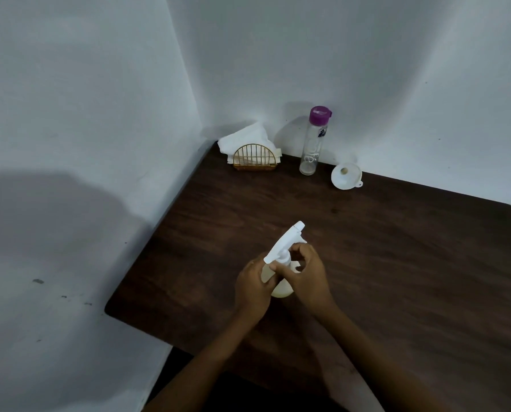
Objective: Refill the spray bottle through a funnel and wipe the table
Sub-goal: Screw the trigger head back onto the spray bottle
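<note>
A dark wood-grain table (396, 263) with rounded corners fills the corner between two smooth, pale walls (70, 114). Near its middle stands the spray bottle (281, 288), a rounded, cream-coloured plastic body topped by a white trigger head (285, 242) that angles up and away. The left hand (252, 285) wraps the bottle's body, fingers curled closed around it; the right hand (304, 276) pinches the collar under the trigger head with bent fingers. At the back edge, a tall, clear cylindrical water bottle (312, 147) with a purple cap stands upright. Left of it, crumpled white tissues (245, 138) fill a gold wire half-round holder (255, 159). Right of it lies a small white plastic funnel (346, 176), mouth up, apart from the bottle.
</note>
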`<action>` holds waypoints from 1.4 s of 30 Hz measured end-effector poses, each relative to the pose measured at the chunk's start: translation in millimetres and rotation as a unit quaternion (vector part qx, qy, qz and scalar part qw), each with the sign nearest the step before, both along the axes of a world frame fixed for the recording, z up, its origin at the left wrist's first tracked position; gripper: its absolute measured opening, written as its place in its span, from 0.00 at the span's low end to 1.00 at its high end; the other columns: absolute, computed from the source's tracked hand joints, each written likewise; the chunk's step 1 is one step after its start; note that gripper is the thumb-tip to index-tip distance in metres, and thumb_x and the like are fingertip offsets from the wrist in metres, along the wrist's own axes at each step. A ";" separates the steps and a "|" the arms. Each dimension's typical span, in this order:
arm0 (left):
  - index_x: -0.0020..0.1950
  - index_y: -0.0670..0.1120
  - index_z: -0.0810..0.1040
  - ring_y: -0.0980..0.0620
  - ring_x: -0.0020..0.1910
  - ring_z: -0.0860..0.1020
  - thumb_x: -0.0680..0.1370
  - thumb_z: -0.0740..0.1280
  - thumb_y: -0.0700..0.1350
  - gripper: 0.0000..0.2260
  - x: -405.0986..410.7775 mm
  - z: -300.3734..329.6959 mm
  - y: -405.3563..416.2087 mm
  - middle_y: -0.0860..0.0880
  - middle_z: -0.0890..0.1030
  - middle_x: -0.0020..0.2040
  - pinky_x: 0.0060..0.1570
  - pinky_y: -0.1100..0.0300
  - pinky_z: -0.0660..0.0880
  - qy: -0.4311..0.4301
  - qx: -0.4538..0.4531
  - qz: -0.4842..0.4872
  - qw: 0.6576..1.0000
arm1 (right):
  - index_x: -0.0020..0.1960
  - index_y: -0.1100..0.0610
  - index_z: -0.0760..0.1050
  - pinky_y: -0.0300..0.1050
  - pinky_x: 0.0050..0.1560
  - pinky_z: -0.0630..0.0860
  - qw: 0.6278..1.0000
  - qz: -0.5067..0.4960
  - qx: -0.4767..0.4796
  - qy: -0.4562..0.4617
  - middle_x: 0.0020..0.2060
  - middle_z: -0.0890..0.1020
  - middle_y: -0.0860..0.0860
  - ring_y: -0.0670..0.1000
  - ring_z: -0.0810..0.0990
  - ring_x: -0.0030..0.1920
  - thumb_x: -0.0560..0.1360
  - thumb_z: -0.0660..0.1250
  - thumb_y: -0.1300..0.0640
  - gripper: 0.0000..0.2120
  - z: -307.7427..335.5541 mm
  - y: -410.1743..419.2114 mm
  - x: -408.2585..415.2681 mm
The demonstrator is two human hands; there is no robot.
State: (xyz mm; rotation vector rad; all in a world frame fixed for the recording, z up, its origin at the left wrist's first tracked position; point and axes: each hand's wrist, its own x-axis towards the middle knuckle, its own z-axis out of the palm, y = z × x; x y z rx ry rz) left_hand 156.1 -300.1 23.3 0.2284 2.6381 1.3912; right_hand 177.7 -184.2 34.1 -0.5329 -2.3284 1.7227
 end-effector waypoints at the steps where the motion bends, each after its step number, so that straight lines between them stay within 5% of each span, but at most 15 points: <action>1: 0.57 0.42 0.80 0.51 0.51 0.80 0.73 0.64 0.56 0.21 0.3 0.4 0.5 0.47 0.83 0.51 0.48 0.62 0.72 0.001 0.001 0.001 1.000 | 0.49 0.55 0.77 0.37 0.48 0.72 1.000 0.023 0.017 0.003 0.50 0.79 0.48 0.46 0.77 0.52 0.67 0.76 0.53 0.14 -2.3 3.5 0.6; 4: 0.56 0.42 0.80 0.51 0.50 0.79 0.71 0.60 0.60 0.25 0.7 0.8 1.3 0.47 0.83 0.51 0.47 0.62 0.71 0.005 -0.002 0.005 1.000 | 0.51 0.56 0.78 0.32 0.50 0.70 0.999 0.032 0.035 0.003 0.52 0.79 0.47 0.46 0.76 0.54 0.66 0.72 0.48 0.17 -8.6 4.9 1.2; 7: 0.57 0.42 0.80 0.49 0.52 0.80 0.71 0.57 0.60 0.27 1.4 -0.5 0.8 0.47 0.83 0.51 0.50 0.58 0.75 0.003 0.001 0.011 1.000 | 0.48 0.56 0.79 0.27 0.47 0.69 1.000 -0.019 0.023 0.007 0.49 0.80 0.48 0.46 0.77 0.52 0.65 0.76 0.52 0.15 -9.6 -0.9 -0.5; 11: 0.59 0.43 0.79 0.51 0.53 0.80 0.74 0.65 0.49 0.16 1.7 1.1 1.4 0.47 0.83 0.53 0.51 0.62 0.72 -0.004 0.001 0.009 1.000 | 0.47 0.56 0.76 0.32 0.46 0.70 0.996 -0.093 0.002 0.018 0.47 0.80 0.48 0.47 0.77 0.50 0.64 0.78 0.57 0.15 -6.3 -14.2 1.6; 15: 0.60 0.42 0.78 0.51 0.54 0.79 0.76 0.69 0.42 0.13 2.8 -0.6 0.5 0.47 0.82 0.54 0.51 0.64 0.71 0.000 -0.005 0.007 1.000 | 0.48 0.52 0.73 0.26 0.44 0.68 0.991 -0.132 -0.016 0.023 0.47 0.78 0.47 0.45 0.76 0.49 0.64 0.78 0.57 0.18 -2.9 -25.7 1.9; 21: 0.58 0.42 0.79 0.55 0.50 0.77 0.76 0.69 0.42 0.12 3.0 -1.3 1.3 0.47 0.82 0.53 0.45 0.76 0.65 0.007 -0.010 0.008 1.000 | 0.48 0.53 0.73 0.28 0.44 0.66 0.997 -0.068 0.020 0.012 0.47 0.77 0.45 0.40 0.72 0.50 0.68 0.75 0.57 0.13 -4.4 -18.3 5.3; 25: 0.58 0.41 0.79 0.51 0.52 0.79 0.74 0.66 0.51 0.17 4.3 -1.4 2.6 0.46 0.82 0.52 0.47 0.67 0.67 -0.003 -0.005 0.012 1.000 | 0.50 0.55 0.78 0.32 0.49 0.69 0.999 0.026 0.034 -0.006 0.50 0.79 0.47 0.45 0.72 0.55 0.70 0.74 0.56 0.11 -9.2 -1.5 3.7; 29: 0.56 0.40 0.79 0.51 0.50 0.79 0.68 0.55 0.61 0.30 7.1 -1.5 5.8 0.45 0.82 0.50 0.49 0.62 0.71 0.015 0.009 0.022 1.000 | 0.48 0.55 0.80 0.25 0.47 0.68 0.999 0.020 0.023 -0.009 0.48 0.81 0.47 0.45 0.75 0.54 0.67 0.74 0.50 0.13 -9.7 4.7 5.5; 35: 0.54 0.46 0.79 0.52 0.50 0.79 0.71 0.56 0.59 0.22 10.9 -5.1 6.9 0.51 0.82 0.49 0.51 0.55 0.75 0.029 0.010 0.042 0.999 | 0.45 0.55 0.81 0.38 0.46 0.76 0.996 -0.080 -0.031 -0.028 0.45 0.82 0.52 0.49 0.80 0.48 0.63 0.78 0.50 0.15 -15.3 -12.5 4.9; 42: 0.52 0.47 0.78 0.57 0.48 0.78 0.73 0.59 0.59 0.19 15.2 -6.5 11.4 0.61 0.78 0.46 0.52 0.49 0.77 0.048 0.013 0.060 0.997 | 0.47 0.51 0.75 0.31 0.45 0.70 0.982 -0.174 -0.070 -0.024 0.47 0.74 0.44 0.45 0.75 0.50 0.63 0.79 0.57 0.17 3.6 -29.9 7.6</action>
